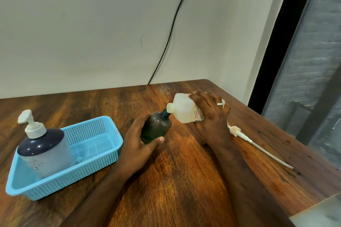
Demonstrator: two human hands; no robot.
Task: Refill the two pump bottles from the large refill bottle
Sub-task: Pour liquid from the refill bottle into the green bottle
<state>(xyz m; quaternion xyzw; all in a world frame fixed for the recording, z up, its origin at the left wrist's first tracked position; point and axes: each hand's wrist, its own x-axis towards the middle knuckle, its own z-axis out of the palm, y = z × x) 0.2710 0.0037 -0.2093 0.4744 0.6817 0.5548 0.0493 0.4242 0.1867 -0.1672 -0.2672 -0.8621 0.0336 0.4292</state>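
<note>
The person stood at the table [184, 171] with both hands busy near its middle. The left hand [140, 140] was wrapped round the dark bottle [156, 128], thumb across its near side, holding it tipped so its open neck pointed toward one o'clock. The right hand [212, 116] clamped the refill bottle [184, 108] from above, fingers curled over its far shoulder, the bottle laid almost on its side with its long axis running from three o'clock to nine o'clock and its spout facing left. The whole pour turned on that one join: the spout sat just at the dark bottle's neck, touching or nearly so, a little above it and to its right. I could not make out any liquid passing between them. To my eye, the refill bottle needed only more tilt, with the left hand keeping the neck steady under the spout; a slip either way would likely spill onto the wood. The pulled pump [245, 137] lay on the table at four o'clock from the right hand, tube trailing toward the near right edge. Well to the left, at nine o'clock, the second pump bottle [44, 147] stood upright in the blue basket [103, 160], pump on, seemingly waiting its turn.
</note>
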